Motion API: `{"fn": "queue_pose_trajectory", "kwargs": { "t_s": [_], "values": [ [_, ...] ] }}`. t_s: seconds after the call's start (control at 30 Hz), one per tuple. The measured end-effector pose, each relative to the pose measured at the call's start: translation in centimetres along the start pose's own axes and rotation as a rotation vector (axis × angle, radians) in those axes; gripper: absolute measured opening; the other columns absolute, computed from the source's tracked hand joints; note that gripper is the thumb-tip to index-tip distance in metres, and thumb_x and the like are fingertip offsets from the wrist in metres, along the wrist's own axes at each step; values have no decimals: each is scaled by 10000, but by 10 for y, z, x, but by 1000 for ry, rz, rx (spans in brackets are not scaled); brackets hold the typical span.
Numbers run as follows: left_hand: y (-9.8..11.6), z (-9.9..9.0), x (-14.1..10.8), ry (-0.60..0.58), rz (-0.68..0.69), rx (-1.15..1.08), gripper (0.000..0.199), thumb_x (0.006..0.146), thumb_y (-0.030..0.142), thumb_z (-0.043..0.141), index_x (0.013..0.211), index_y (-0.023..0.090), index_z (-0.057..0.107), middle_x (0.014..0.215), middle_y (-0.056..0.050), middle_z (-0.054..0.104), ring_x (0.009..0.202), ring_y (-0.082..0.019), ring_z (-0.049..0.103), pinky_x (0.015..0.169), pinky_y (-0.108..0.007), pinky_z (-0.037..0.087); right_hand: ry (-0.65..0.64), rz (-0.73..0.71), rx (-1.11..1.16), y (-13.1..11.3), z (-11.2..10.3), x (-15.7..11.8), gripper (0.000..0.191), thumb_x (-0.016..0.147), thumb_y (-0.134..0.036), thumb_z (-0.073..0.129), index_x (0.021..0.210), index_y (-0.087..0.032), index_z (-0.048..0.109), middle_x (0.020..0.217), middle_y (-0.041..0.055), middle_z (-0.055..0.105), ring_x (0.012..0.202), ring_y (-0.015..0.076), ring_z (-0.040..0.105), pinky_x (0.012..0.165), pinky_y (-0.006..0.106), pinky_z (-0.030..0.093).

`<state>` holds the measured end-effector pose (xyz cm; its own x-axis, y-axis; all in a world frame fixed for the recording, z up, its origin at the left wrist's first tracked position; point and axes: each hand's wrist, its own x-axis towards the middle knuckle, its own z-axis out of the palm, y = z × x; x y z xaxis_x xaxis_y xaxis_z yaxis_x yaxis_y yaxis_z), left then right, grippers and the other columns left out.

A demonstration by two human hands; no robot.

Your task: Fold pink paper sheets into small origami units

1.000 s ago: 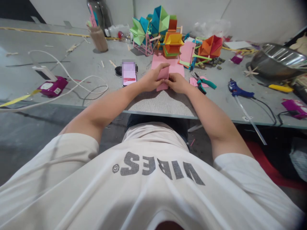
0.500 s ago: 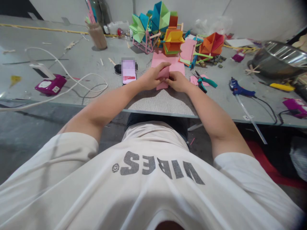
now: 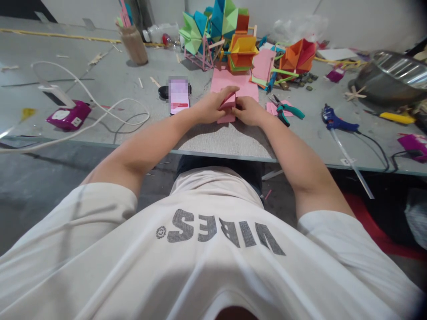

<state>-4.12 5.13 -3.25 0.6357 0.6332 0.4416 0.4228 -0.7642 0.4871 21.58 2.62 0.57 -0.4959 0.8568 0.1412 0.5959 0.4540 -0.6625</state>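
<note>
Folded pink paper (image 3: 228,103) stands between my two hands near the table's front edge. My left hand (image 3: 213,106) grips it from the left, fingers reaching over its top. From the right, my right hand (image 3: 246,110) pinches its lower side with thumb and fingers. A flat pink sheet (image 3: 250,89) lies just behind the hands. Pliers with teal handles (image 3: 290,109) rest on small pink pieces (image 3: 271,108) to the right. A phone (image 3: 179,93) lies to the left of my left hand.
Colourful folded-paper models (image 3: 242,51) stand at the back. A blue glue gun (image 3: 336,121), a yellow cutter (image 3: 396,117) and a metal bowl (image 3: 387,86) are at the right. A purple power block (image 3: 68,116) with white cable and a brown jar (image 3: 134,46) are at the left.
The pink paper between my hands has opened a little, showing a fold at its top. My hands stay in nearly the same place. The view has shifted slightly.
</note>
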Motion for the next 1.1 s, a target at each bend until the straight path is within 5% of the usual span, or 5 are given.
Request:
{"fn": "queue_pose_trajectory", "kwargs": {
  "t_s": [0.2,0.37,0.6,0.8,1.1],
  "values": [
    [3,0,-2,-9,-50,9,1059,1046,516,808,2005,253,442,1436,-154,897,1460,-494,851,1311,-650,614,0,-8,-14,-4,1,-2,333,1056,-501,923,955,-304,675,873,57,598,970,342,603,966,556,646],
    [8,0,-1,-32,-71,37,1074,1163,767,669,2014,172,396,1391,-161,880,1470,-463,790,1314,-673,580,-1,-4,-4,-3,1,-1,375,1059,-586,930,984,-306,693,858,44,580,959,338,587,963,550,647],
    [25,-8,-3,-118,-60,-1,983,1184,837,410,1960,246,533,1334,-99,950,1862,-419,493,1550,-651,284,-11,-6,10,1,1,-1,431,1057,-705,933,1040,-310,761,872,50,629,929,327,579,869,533,649],
    [18,-6,-2,-46,-66,-37,1029,1147,808,576,2001,249,451,1520,-120,907,1691,-440,664,1456,-673,456,9,-13,9,3,2,-1,380,1051,-597,939,978,-314,697,878,52,586,958,343,599,947,575,675],
    [10,-2,0,-29,-59,-38,1000,1162,797,611,2001,281,439,1424,-122,909,1725,-452,642,1430,-689,454,11,-50,7,6,3,4,339,1076,-566,888,978,-296,708,903,71,663,984,353,657,989,571,684]
  ]
}}
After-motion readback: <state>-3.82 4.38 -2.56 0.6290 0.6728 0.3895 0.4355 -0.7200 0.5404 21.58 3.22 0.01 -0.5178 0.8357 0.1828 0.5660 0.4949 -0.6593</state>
